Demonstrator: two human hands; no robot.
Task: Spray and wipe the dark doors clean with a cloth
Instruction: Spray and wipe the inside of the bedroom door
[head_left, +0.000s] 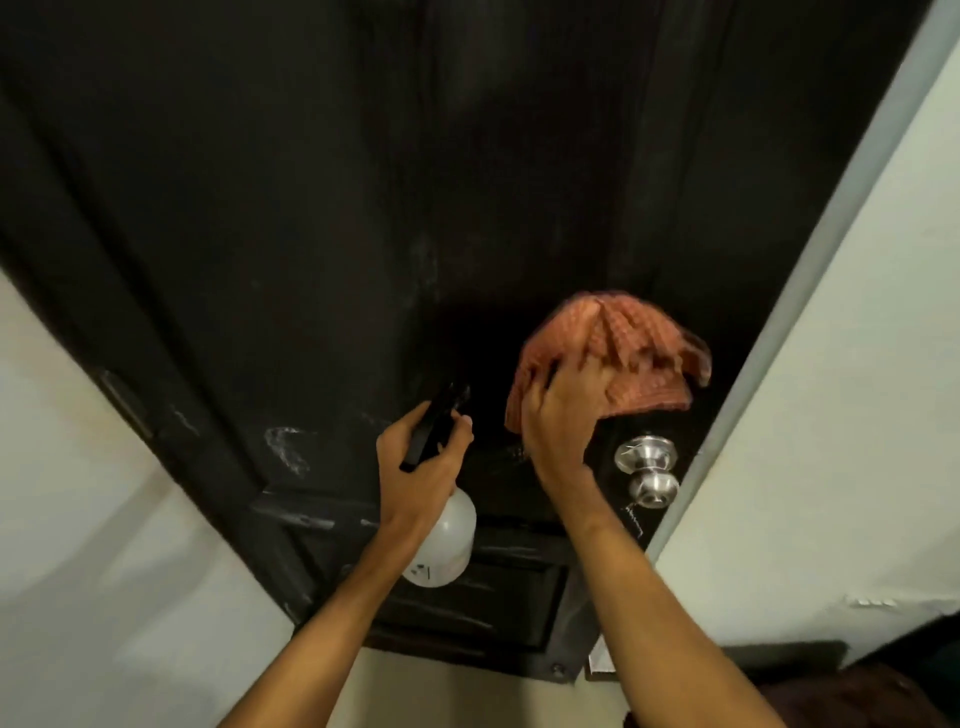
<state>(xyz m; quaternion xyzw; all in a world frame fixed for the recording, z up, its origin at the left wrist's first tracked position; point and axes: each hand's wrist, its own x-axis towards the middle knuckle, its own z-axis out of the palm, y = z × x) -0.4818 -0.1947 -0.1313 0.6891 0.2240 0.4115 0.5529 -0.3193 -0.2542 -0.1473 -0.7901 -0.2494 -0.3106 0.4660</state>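
Wipe step: right hand (558, 415) presses cloth (608, 358) flat on door (311, 234), 11 o'clock of knob (647, 467). Left hand (415, 462) grips spray bottle (447, 540). Next: wipe pale smears at approx. 9 o'clock.

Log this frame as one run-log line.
phase: wiping | left hand: holds spray bottle | right hand: presses cloth on dark door above knob
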